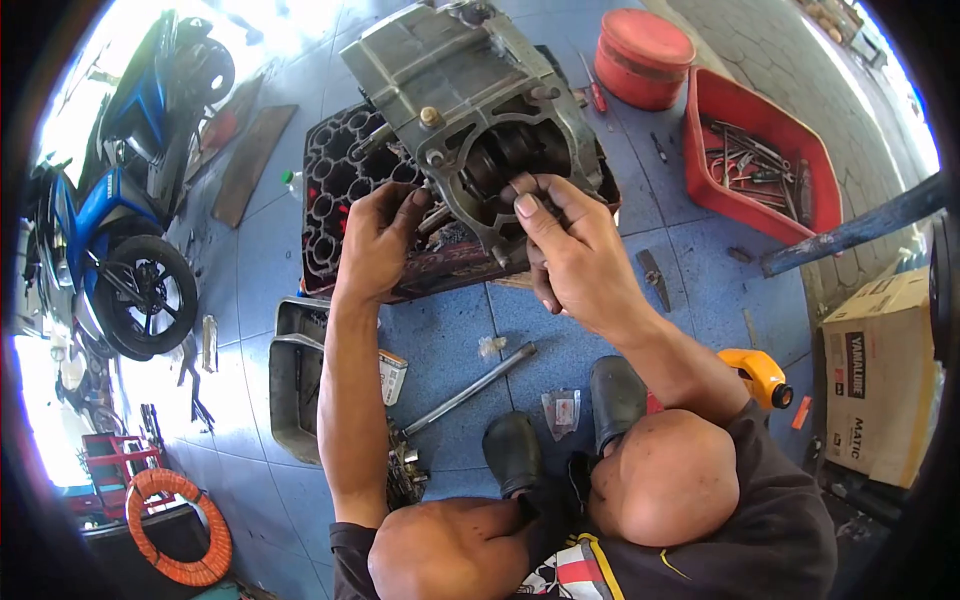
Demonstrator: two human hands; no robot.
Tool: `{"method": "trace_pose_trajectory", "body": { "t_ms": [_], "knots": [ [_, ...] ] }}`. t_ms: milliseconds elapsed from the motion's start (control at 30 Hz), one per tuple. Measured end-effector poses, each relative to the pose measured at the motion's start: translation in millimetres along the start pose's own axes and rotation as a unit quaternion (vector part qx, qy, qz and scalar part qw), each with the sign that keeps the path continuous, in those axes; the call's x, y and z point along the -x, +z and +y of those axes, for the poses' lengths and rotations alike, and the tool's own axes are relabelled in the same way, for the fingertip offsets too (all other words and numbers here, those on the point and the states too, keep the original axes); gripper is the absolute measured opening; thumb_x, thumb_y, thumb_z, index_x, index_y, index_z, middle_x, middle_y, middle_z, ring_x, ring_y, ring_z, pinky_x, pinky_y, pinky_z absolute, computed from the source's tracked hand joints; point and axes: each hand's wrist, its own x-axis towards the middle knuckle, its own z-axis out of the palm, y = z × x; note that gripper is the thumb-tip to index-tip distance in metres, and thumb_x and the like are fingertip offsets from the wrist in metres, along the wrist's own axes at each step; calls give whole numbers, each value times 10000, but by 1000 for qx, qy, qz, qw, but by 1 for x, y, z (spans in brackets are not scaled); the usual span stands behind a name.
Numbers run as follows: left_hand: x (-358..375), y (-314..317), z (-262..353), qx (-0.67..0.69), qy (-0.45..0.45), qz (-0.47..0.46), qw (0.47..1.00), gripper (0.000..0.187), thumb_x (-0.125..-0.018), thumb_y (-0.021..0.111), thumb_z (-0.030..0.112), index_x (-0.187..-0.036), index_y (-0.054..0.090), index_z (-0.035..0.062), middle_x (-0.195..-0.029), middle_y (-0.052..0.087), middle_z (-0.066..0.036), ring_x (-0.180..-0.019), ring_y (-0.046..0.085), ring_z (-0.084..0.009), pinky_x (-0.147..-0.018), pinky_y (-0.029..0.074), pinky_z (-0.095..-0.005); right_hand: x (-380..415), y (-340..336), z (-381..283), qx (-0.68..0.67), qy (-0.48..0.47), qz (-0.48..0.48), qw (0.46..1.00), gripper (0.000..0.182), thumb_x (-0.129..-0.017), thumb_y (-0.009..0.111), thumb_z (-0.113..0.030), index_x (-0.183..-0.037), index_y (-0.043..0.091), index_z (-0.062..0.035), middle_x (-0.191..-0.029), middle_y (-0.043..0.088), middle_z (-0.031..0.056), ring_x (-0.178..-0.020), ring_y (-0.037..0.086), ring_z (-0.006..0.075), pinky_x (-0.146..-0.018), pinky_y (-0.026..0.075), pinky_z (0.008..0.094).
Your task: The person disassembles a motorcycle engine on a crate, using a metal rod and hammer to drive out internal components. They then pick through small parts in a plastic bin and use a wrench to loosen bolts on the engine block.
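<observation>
A grey metal engine crankcase (440,85) rests tilted on a dark plastic bottle crate (318,255), its round opening facing me. Inside the opening, dark crankshaft parts (515,150) show. My left hand (377,245) is at the lower left of the opening, thumb and fingers pinched together beside a stud; whatever lies between them is too small to name. At the lower edge of the opening is my right hand (575,245), its thumb and index finger closed at the rim. What that pinch holds, if anything, I cannot make out.
On the blue tiles lie a metal bar (470,388), a grey metal tray (290,410), a small plastic packet (562,412) and a yellow bottle (757,375). A red tub (715,195) of tools, a red round container (645,55) and a cardboard box (880,375) stand right; a blue motorbike (100,210) left.
</observation>
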Motion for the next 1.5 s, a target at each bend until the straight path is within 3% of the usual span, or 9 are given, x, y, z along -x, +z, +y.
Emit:
{"method": "trace_pose_trajectory", "body": {
  "t_ms": [200,267,467,600,667,1067,1100,1400,1500],
  "knots": [
    [-2,0,-7,128,-36,-14,991,282,-962,573,222,-912,642,-46,-629,523,6,-497,422,-60,-458,328,-229,3,-4,1,10,-15,-10,1000,245,-997,492,-213,-1075,542,14,-535,440,0,-354,428,87,-333,331,261],
    [-3,-4,-8,178,-117,-52,976,305,-979,549,230,-1059,626,-54,-880,657,-43,-633,554,-68,-523,417,-206,6,-4,0,6,-12,-11,1000,248,-995,496,-216,-1069,541,16,-522,439,-3,-352,428,87,-334,331,262],
    [-1,3,0,206,-165,-42,964,303,-1006,475,232,-1109,597,-25,-1005,650,-78,-757,617,-114,-582,484,-238,11,-6,0,-10,-8,-10,1000,214,-982,518,-199,-1065,544,-3,-526,460,9,-358,423,87,-358,329,267],
    [0,6,-2,221,-140,-56,964,312,-1013,451,227,-1142,580,-27,-1011,647,-73,-766,625,-133,-650,522,-263,6,-10,12,67,-58,4,996,191,-959,552,-169,-1057,551,-5,-580,480,7,-486,428,71,-461,347,259],
    [1,17,0,213,-105,15,971,346,-1013,479,302,-1012,620,-14,-706,561,8,-490,431,-50,-431,336,-211,5,-10,14,97,-96,6,991,189,-951,565,-159,-1054,553,-2,-602,485,3,-532,422,66,-494,351,255],
    [3,14,-11,183,-66,8,981,331,-1002,505,314,-943,619,9,-672,537,6,-524,444,-52,-469,345,-211,9,-11,21,113,-129,25,985,284,-893,632,-156,-1115,555,3,-825,621,95,-587,520,120,-559,430,281],
    [4,13,-10,166,-58,11,984,330,-1003,504,310,-935,618,7,-675,543,2,-526,454,-54,-470,350,-212,11,-12,15,112,-83,16,990,321,-882,643,-159,-1136,535,3,-854,633,121,-580,538,138,-561,445,296],
    [3,14,-16,164,-12,53,985,282,-979,556,245,-924,630,-22,-767,617,-35,-631,543,-73,-575,436,-220,12,-9,24,111,-138,28,984,405,-861,666,-145,-1189,476,-1,-732,608,91,-607,579,136,-587,470,303],
    [5,10,-5,131,-34,41,990,276,-961,580,225,-908,639,-39,-773,628,-47,-687,565,-84,-628,454,-228,11,-13,32,134,-183,49,973,458,-841,680,-77,-1227,443,-4,-677,585,48,-518,495,73,-492,410,257]
  ]
}}
